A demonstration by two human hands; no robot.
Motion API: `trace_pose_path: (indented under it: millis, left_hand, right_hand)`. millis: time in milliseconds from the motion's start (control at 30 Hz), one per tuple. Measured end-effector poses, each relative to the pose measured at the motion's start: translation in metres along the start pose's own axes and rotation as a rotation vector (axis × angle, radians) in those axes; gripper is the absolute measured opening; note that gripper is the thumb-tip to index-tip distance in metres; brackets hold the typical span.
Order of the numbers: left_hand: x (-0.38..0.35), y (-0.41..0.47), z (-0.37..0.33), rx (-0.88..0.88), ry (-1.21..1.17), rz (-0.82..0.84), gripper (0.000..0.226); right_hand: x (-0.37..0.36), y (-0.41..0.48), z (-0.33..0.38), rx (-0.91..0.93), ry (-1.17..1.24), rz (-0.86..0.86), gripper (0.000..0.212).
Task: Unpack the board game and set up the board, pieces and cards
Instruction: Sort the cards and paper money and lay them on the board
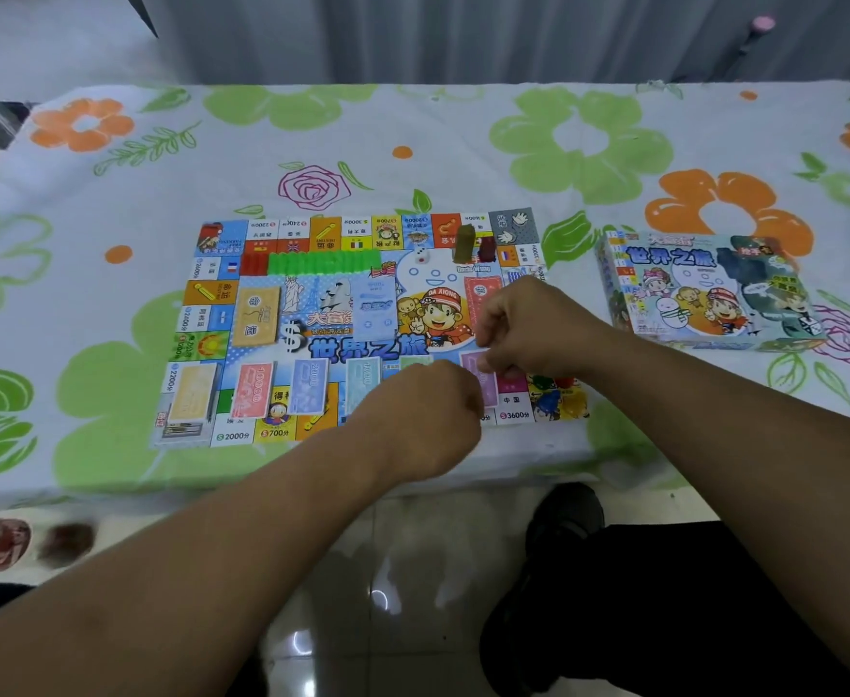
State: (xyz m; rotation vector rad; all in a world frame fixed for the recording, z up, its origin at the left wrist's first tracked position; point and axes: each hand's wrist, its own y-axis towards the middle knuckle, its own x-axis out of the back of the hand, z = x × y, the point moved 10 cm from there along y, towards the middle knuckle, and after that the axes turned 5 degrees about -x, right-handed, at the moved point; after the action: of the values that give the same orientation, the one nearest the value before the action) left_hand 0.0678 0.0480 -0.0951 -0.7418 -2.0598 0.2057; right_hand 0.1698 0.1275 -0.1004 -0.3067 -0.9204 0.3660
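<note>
The board [362, 324] lies flat on the flowered tablecloth [111, 319], its near edge close to the table's near edge, so there is little room on that side. Left of the board and beyond its far edge the cloth runs wide. The game box [704, 289] sits closed to the board's right, well apart from it, with a strip of bare cloth between.

My right hand [528, 329] hangs over the board's near right part, fingers curled, pinching the top of the purple note [480, 379]. My left hand [422, 415] is balled over the board's near edge, knuckles just beside that note's left side. I cannot tell whether it grips anything.

Along the board's near side, leftward from the purple note, lie the pale blue notes [365, 379], the lavender notes [308, 387], the pink notes [252, 389] and, at the near left corner, the yellow notes [191, 394], each apart from the next.

Toward the board's far edge stand a row of green houses [322, 261] with red houses [253, 261] at its left end, then a die [420, 255] and two upright tokens [464, 244]. An orange card stack [257, 316] and a blue card stack [373, 306] rest in the board's middle.
</note>
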Motion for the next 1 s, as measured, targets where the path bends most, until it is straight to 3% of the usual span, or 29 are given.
trace_pose_path:
  millis: [267, 1000]
  left_hand:
    - [-0.016, -0.007, -0.018, -0.141, 0.295, 0.060, 0.042]
    - [-0.018, 0.003, -0.019, -0.160, 0.340, 0.004, 0.040]
  right_hand:
    - [-0.004, 0.000, 0.008, 0.060, -0.185, -0.047, 0.015]
    - [-0.017, -0.002, 0.016, 0.082, -0.453, -0.055, 0.015]
